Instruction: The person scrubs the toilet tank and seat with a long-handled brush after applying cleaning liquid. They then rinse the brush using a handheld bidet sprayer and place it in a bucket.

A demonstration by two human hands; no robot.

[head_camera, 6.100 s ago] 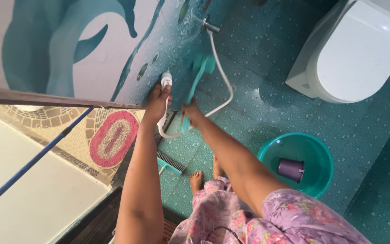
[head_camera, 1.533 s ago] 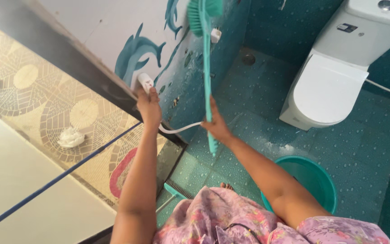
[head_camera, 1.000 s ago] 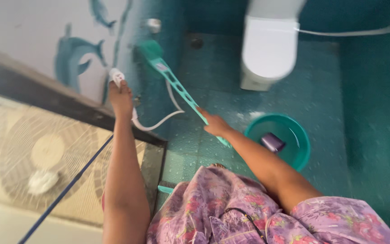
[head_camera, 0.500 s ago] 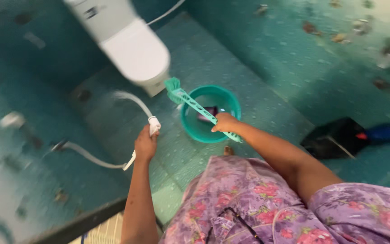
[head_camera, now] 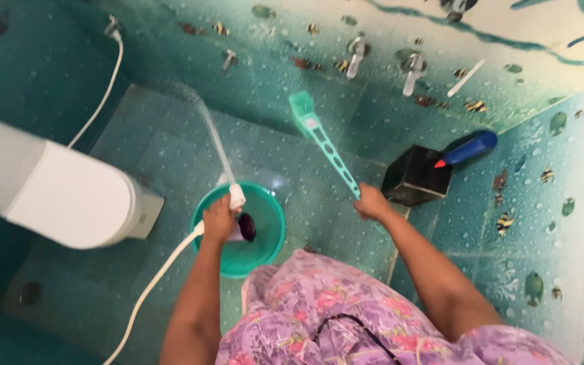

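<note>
1. You stand on a wet teal tiled floor [head_camera: 157, 142] in a small bathroom; teal wall tiles with fish motifs [head_camera: 373, 61] run along the far side and the right
2. Your left hand [head_camera: 219, 220] is clenched around a white spray nozzle [head_camera: 236, 196], its white hose [head_camera: 153, 284] trailing to the lower left; a water jet [head_camera: 211, 135] shoots from it toward the far wall
3. Your right hand [head_camera: 372, 203] grips the lower end of a teal long-handled brush [head_camera: 322, 138], head up, near the far wall
4. A teal basin [head_camera: 268, 233] sits on the floor right under your left hand, a purple cup [head_camera: 246, 227] inside it
5. A white toilet [head_camera: 62, 196] fills the left side, just beside the basin
6. A dark box [head_camera: 415, 177] with a blue-handled tool [head_camera: 468, 149] sits in the far right corner
7. Open floor lies between toilet, basin and far wall
</note>
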